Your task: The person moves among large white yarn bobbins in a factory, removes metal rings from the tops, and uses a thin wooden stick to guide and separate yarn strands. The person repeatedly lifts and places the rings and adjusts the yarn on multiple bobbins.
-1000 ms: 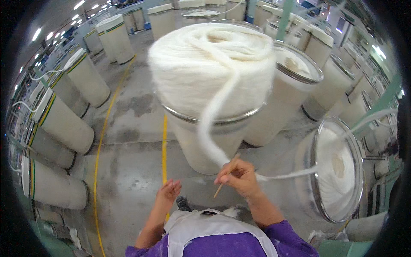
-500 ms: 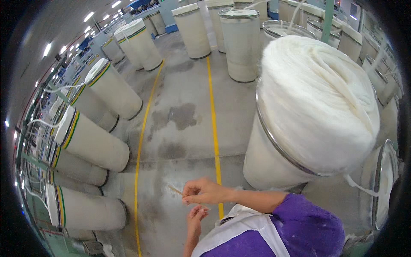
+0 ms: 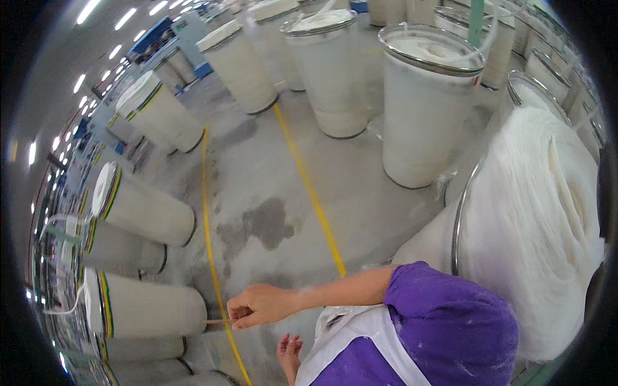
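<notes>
My right hand [image 3: 261,305] is closed in a pinch around a thin, light-brown stick [image 3: 217,321], which points left over a yellow floor line. Nearer to me and lower, my left hand [image 3: 290,349] stands apart from it, fingers loosely curled and separated, with nothing visible in them. Close at my right is a large can heaped with white fibre sliver [image 3: 541,231], bulging over its metal rim. Neither hand touches it.
White cans with green and yellow bands [image 3: 151,307] line the left side. More cans, such as one with a metal rim [image 3: 425,116], stand ahead and right. Two yellow lines [image 3: 309,186] cross the grey floor, which has a dark stain [image 3: 261,225].
My view has turned, and the heaped can now lies farther right. My right hand has moved left and down with the stick, away from my left hand, which has lowered.
</notes>
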`<state>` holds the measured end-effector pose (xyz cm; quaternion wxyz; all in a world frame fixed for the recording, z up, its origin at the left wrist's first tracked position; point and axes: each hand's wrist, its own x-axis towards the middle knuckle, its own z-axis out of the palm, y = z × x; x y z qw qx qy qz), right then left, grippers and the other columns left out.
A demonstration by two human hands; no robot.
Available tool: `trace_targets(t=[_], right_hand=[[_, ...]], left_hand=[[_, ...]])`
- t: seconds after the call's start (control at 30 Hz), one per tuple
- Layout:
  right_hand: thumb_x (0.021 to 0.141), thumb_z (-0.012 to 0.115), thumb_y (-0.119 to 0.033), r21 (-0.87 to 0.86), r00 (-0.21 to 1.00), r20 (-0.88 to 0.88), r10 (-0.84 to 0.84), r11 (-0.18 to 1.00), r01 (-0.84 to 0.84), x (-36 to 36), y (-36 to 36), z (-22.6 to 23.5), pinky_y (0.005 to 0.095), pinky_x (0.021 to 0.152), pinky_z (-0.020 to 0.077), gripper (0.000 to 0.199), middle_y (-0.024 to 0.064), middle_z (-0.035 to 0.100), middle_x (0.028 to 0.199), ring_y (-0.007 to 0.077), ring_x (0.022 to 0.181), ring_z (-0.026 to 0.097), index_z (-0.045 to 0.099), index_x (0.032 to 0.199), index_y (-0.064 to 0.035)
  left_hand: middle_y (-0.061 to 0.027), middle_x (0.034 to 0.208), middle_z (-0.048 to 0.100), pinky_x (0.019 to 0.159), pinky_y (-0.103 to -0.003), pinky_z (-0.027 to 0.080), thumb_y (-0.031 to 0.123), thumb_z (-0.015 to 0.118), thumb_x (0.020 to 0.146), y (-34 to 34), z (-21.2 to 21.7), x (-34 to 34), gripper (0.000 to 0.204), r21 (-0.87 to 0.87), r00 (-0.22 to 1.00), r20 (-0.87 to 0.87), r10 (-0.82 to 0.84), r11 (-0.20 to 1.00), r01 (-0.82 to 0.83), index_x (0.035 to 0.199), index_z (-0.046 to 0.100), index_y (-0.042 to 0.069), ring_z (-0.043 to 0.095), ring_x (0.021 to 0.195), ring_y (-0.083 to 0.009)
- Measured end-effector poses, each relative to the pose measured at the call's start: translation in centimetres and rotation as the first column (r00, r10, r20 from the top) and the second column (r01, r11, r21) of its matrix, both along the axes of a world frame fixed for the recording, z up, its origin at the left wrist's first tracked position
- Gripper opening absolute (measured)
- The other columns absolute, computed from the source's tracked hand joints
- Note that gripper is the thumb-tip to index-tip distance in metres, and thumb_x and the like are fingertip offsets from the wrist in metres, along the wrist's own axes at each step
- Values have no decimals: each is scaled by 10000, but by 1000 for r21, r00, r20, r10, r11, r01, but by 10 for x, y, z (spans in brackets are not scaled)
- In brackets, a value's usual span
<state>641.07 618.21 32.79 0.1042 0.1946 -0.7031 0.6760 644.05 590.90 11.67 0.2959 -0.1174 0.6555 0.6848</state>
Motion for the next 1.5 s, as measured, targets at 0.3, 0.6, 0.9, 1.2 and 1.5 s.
trace_targets(t=[0.3, 0.6, 0.9, 1.2, 1.5], right_hand=[[834, 646, -369, 235, 718, -21, -696, 694, 680, -108, 272, -25, 403, 611, 463, 273, 96, 650, 707, 290, 683, 630, 653, 826, -96], [916, 502, -414, 513, -170, -318, -933, -320, 796, -41, 557, -27, 419, 774, 480, 355, 70, 684, 919, 293, 930, 616, 698, 918, -118], [877, 611, -257, 720, -319, -475, -820, -571, 394, 66, 757, -23, 377, 653, 505, 184, 71, 620, 784, 256, 742, 609, 618, 961, -94], [865, 616, -332, 812, -240, -476, -846, -528, 249, 57, 788, -36, 348, 538, 448, 211, 21, 566, 705, 208, 621, 559, 613, 899, -123], [840, 636, -383, 780, -310, -471, -826, -554, 291, 60, 814, -22, 296, 469, 439, 239, -20, 561, 624, 146, 539, 544, 650, 832, -144]], left_hand=[[-147, 1006, 634, 767, -320, 498, 157, 650, 876, 248, -21, -285, 398, -102, 880, -81, -468, 882, 459, 1210, 500, 0, 615, 818, -212], [-133, 1047, 630, 842, -312, 488, 120, 589, 904, 697, 88, -373, 333, -151, 227, -496, -838, 341, 928, 1193, 534, -36, 607, 979, -197], [-128, 1109, 644, 890, -347, 469, 144, 617, 883, 964, 104, -334, 340, -644, -390, -607, -692, 141, 752, 1202, 566, 40, 602, 1033, -256], [-192, 1379, 446, 1061, -420, 340, 181, 648, 858, 1194, 149, -492, 550, -784, -530, -601, -598, 570, 247, 1339, 432, 25, 414, 1269, -345], [-178, 873, 545, 737, -435, 403, 183, 609, 869, 1343, 160, -598, 215, -755, -674, -512, -533, 654, 57, 861, 547, -22, 518, 855, -354]])
